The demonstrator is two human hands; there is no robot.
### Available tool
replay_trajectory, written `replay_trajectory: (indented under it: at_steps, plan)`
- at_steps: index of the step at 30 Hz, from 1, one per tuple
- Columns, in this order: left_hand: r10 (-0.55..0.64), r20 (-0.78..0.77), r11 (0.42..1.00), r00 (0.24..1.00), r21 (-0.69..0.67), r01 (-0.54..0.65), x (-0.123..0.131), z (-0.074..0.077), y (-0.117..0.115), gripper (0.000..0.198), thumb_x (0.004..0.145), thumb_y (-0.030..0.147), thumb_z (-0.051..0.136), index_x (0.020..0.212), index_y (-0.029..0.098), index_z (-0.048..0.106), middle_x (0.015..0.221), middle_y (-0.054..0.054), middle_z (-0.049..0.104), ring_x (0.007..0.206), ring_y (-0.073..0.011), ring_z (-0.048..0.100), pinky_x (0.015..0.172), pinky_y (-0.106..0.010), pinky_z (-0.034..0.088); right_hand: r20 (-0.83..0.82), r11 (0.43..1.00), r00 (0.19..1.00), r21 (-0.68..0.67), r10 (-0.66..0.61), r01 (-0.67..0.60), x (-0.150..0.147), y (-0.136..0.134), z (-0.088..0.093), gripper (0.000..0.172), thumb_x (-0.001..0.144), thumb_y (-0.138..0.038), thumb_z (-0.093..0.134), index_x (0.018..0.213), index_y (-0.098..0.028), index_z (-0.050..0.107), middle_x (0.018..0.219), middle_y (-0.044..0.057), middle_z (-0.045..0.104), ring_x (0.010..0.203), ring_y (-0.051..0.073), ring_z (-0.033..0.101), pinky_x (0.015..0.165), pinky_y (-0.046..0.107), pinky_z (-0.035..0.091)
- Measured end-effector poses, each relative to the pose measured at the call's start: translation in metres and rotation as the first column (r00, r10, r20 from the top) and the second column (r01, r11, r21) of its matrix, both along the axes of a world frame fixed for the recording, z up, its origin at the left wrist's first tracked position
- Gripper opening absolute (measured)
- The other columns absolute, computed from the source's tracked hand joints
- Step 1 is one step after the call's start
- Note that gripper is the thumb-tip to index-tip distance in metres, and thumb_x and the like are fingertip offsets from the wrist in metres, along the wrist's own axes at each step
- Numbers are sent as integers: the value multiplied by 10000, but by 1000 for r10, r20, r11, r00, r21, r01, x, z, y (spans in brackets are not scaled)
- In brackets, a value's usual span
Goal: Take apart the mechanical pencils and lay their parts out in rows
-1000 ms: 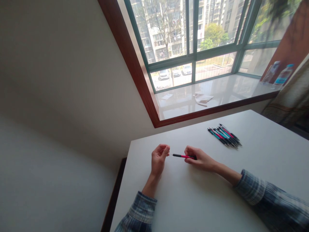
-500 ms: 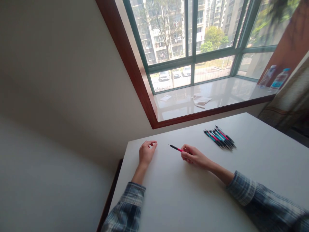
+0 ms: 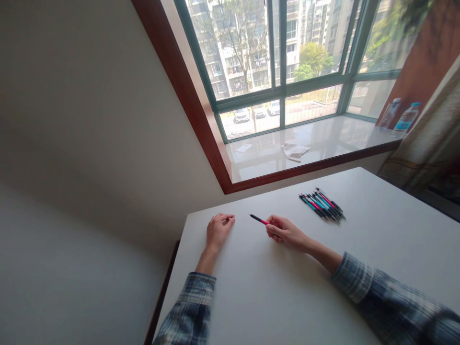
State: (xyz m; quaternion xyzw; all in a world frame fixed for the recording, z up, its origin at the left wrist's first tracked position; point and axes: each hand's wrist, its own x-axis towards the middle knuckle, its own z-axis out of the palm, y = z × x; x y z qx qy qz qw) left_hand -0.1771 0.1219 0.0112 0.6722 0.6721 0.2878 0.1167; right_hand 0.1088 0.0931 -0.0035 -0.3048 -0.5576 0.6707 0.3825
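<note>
My right hand grips a red-and-black mechanical pencil over the white table. The pencil's thin tip points left toward my left hand; its rear end is hidden in my fingers. My left hand rests near the table's left edge, a short gap from the tip. Its thumb and fingertips come together in a pinch, and whatever may be between them is too small to make out. Beyond my right hand lies a row of several mechanical pencils in teal, red, white and black, side by side.
Behind the table is a window with a red-brown wooden frame. On its sill lie a crumpled cloth and a white paper. Plastic bottles stand at the sill's right end, beside a curtain. A wall borders the left.
The view has shifted slightly. My left thumb and fingertips have closed together a little more. My right hand still holds the mechanical pencil in nearly the same pose.
</note>
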Motion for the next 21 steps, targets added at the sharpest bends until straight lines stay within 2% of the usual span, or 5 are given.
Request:
replay_trajectory:
  at_steps: [5, 8, 13, 18, 21]
  plan:
    - [5, 91, 999, 996, 36, -8, 1, 12, -2, 260, 813, 360, 721, 1028, 256, 823, 928, -35, 752, 822, -216, 616, 827, -343, 492, 5, 1000, 1000, -12, -13, 13, 0, 0, 3, 456, 889, -634, 666, 920, -199, 533, 728, -28, 598, 563, 91, 466, 523, 232, 313]
    - [19, 290, 995, 957, 90, -47, 11, 22, -11, 312, 815, 417, 739, 1052, 229, 817, 935, -51, 748, 764, -193, 590, 769, -330, 491, -3, 999, 1000, -32, -21, 21, -2, -1, 8, 481, 880, -653, 665, 884, -187, 548, 715, -22, 589, 558, 89, 457, 518, 233, 298]
    - [-53, 755, 993, 654, -30, 116, 47, 17, -37, 539, 844, 555, 736, 1208, 158, 763, 911, -72, 706, 694, -138, 562, 668, -279, 471, -52, 997, 997, -52, 50, -53, -8, -10, 7, 538, 936, -661, 589, 934, -129, 668, 667, -16, 543, 552, 89, 443, 531, 241, 280]
    - [-111, 883, 953, 456, -36, 301, 69, 1, -52, 609, 874, 553, 730, 1312, 130, 709, 714, -20, 619, 656, -112, 519, 668, -253, 436, -167, 975, 976, -148, 142, -167, -14, -16, -1, 532, 956, -639, 588, 985, -118, 693, 675, -13, 543, 539, 75, 408, 526, 233, 243]
    - [-107, 924, 940, 366, -26, 340, 70, 3, -54, 539, 903, 536, 708, 1291, 162, 726, 880, -64, 677, 737, -119, 553, 699, -247, 441, -177, 962, 968, -178, 175, -207, -13, -17, 0, 513, 963, -622, 592, 993, -119, 690, 650, -23, 529, 526, 73, 394, 518, 229, 235]
